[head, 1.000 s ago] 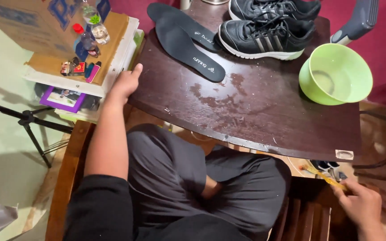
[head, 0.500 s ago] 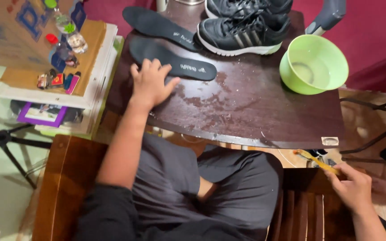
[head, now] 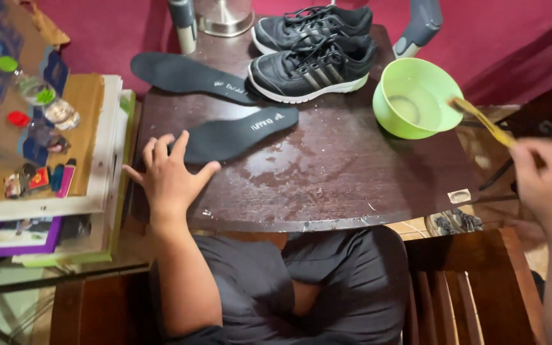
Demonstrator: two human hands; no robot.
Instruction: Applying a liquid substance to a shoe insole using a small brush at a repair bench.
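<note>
Left hand point(head: 168, 176) lay flat, fingers spread, on the near left part of the dark wooden table point(head: 352, 191), fingertips touching the heel end of the nearer black insole point(head: 237, 134); it gripped nothing. A second insole point(head: 190, 76) lay farther back, its toe end just beside a pair of black sneakers point(head: 314, 54) with white soles. Right hand point(head: 547, 182), blurred, was off the table's right edge, closed around a thin yellow tool point(head: 480, 121) whose tip reached over the rim of the green bowl point(head: 416, 99). The bowl stood at the table's right side, near the sneakers. Wet patches showed on the tabletop. A cluttered stack of boards and small items point(head: 46, 140) sat to the left.
</note>
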